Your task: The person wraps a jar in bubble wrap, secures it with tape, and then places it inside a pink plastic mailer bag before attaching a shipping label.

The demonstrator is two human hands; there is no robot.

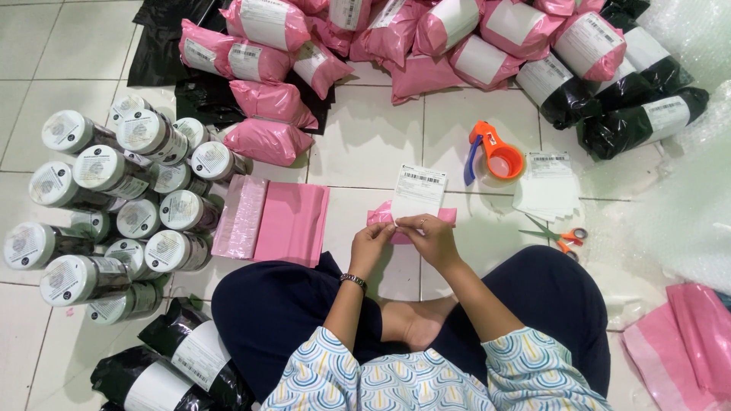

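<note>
Both hands meet at centre frame over the tiled floor [365,144]: the left hand [371,242] and the right hand [431,237] each pinch the lower edge of a white shipping label [417,193], held over a small pink parcel [381,215]. At one o'clock sits an orange tape dispenser [496,155], at three o'clock the scissors [562,238], at nine o'clock the white-lidded jars [114,205], at twelve o'clock the heap of pink parcels [396,30]
</note>
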